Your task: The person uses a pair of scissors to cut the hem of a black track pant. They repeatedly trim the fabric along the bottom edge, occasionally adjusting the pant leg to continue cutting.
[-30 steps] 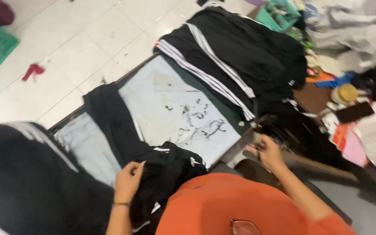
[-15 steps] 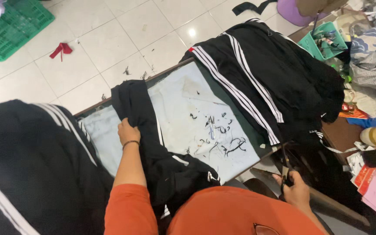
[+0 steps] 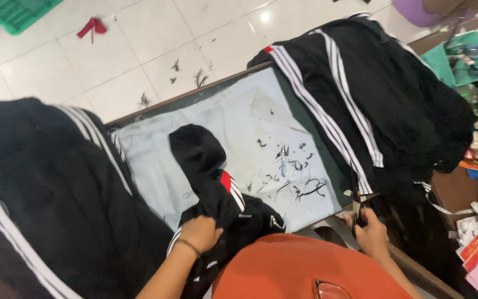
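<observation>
The black garment [image 3: 211, 182] lies crumpled on the near part of the worktop [image 3: 156, 160], one rounded end extending toward the far edge and the bulk bunched at the near edge. It shows white side stripes and a small red patch near its middle. The left hand [image 3: 199, 233] clasps its near fold. The scissors [image 3: 360, 213], dark-handled with short pale blades, are held in the right hand [image 3: 369, 235] just beyond the worktop's near right corner, blades pointing away from the person.
</observation>
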